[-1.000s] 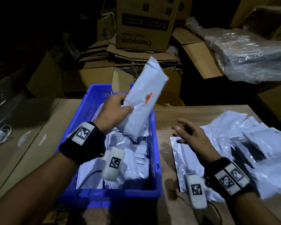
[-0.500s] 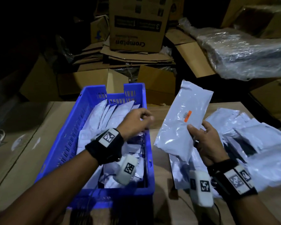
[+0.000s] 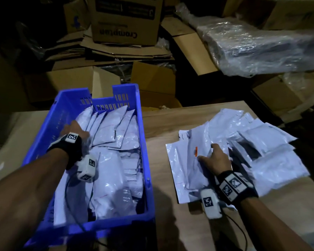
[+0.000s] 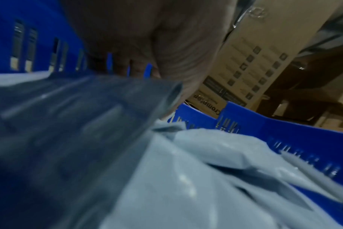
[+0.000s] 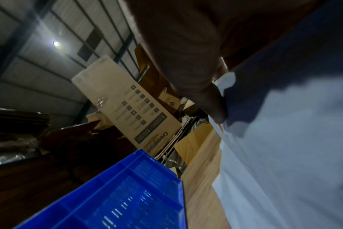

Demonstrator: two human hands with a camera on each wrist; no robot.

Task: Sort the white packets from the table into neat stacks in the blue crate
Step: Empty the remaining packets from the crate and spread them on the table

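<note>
A: White plastic packets are the subject; where are they seen?

B: Two groups are seen in the head view. A loose heap of flat white plastic packets (image 3: 243,142) is spread over the pale wooden table (image 3: 161,147) at the right of the frame. More of them lie inside the blue slotted plastic crate (image 3: 145,142) at the centre left, a leaning row (image 3: 112,127) at its far end and flat ones nearer the bottom of the frame.

A: What is found behind the table?

B: Brown cardboard boxes (image 3: 125,19) are piled across the top of the frame, and a bundle wrapped in clear film (image 3: 261,46) sits at the upper right.

A: How are the hands held?

B: The left hand (image 3: 74,131) is placed in the crate against the leaning row; its fingers are hidden, so whether anything is gripped cannot be told. The right hand (image 3: 216,158) is laid flat, fingers spread, on a white packet with a small orange mark (image 3: 188,160) at the heap's left edge.
</note>
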